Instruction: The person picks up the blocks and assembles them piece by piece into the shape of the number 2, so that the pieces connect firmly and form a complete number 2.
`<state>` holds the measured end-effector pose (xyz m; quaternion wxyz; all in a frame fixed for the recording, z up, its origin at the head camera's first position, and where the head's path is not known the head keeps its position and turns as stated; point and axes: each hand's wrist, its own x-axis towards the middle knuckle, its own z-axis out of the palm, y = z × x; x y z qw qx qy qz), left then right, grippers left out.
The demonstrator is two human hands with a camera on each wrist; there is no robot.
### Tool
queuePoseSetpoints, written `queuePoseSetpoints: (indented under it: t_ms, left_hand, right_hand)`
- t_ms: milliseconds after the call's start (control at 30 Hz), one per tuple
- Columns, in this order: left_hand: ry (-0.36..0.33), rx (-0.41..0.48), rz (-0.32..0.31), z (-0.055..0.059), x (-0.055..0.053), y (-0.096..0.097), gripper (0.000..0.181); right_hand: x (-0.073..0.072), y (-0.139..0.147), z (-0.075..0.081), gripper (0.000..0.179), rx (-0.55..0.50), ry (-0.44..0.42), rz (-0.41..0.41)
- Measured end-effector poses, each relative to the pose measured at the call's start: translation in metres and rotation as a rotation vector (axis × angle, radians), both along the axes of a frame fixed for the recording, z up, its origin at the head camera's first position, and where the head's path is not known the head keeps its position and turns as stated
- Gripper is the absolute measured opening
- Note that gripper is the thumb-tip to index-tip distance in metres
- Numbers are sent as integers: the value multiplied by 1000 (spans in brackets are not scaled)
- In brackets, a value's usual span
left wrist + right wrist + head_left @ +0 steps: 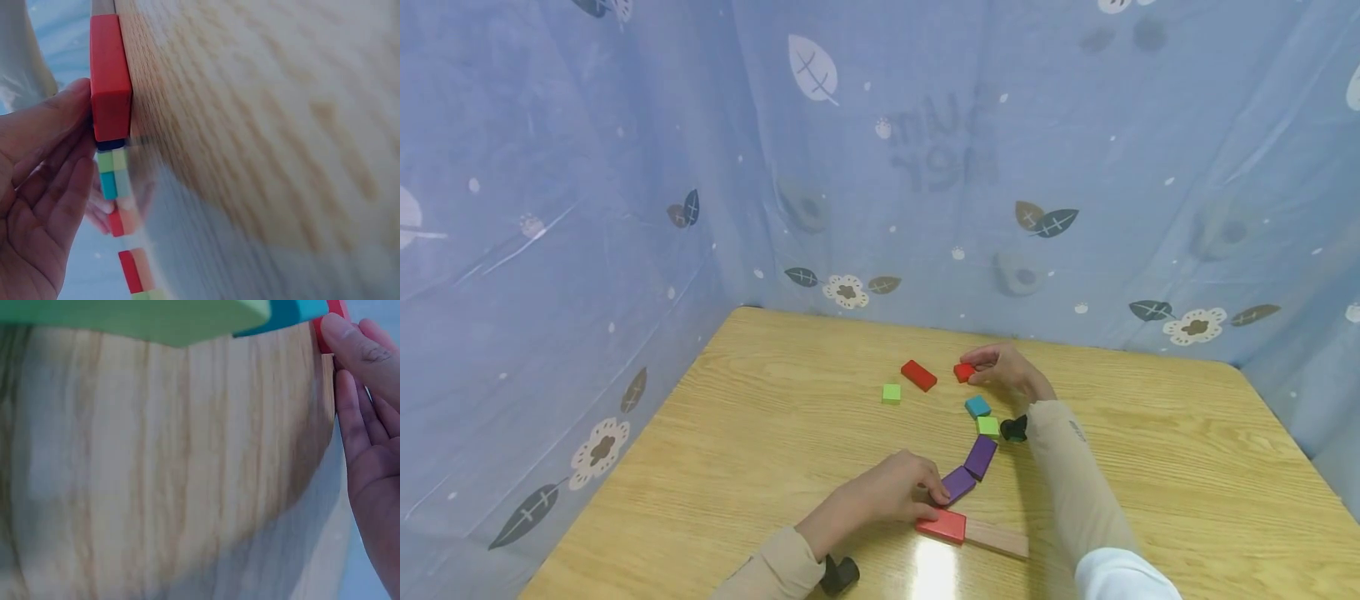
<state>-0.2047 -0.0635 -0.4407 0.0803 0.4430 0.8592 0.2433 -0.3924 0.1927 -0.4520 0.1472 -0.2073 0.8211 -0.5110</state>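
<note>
My right hand point(1011, 371) pinches a small red block point(963, 372) between thumb and fingertips at the far side of the table. Closer to me, my left hand point(895, 487) has its thumb touching a long red block point(942, 527) and its index finger at the end of a purple block point(957, 485). In the left wrist view, that hand's other fingers point(62, 194) lie loosely extended. A second purple block point(981, 457), a green block point(988, 427) and a blue block point(977, 406) curve away toward my right hand.
A plain wooden block point(997, 538) adjoins the long red one. Another red block point(919, 375) and a green block point(891, 394) lie apart, left of my right hand. The wooden table point(760, 417) meets a blue patterned curtain point(895, 208) behind. Each wrist carries a black camera.
</note>
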Motion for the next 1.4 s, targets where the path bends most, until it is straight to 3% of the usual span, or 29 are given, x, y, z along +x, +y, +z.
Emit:
queuePoseSetpoints:
  t_ms: [367, 567, 900, 1200, 1400]
  left_hand:
    - [-1, -7, 10, 0, 1, 0, 17]
    - [-11, 1, 25, 0, 2, 0, 16]
    - [-20, -12, 27, 2, 2, 1, 17]
    - [-44, -11, 42, 4, 3, -1, 17]
    - [-61, -5, 38, 4, 3, -1, 18]
  right_hand:
    - [5, 8, 2, 41, 1, 30, -148]
    - [10, 11, 9, 43, -5, 81, -179]
    - [21, 20, 7, 43, -147, 87, -174]
    - [37, 18, 9, 45, -194, 77, -176]
    - [45, 7, 17, 44, -214, 94, -123]
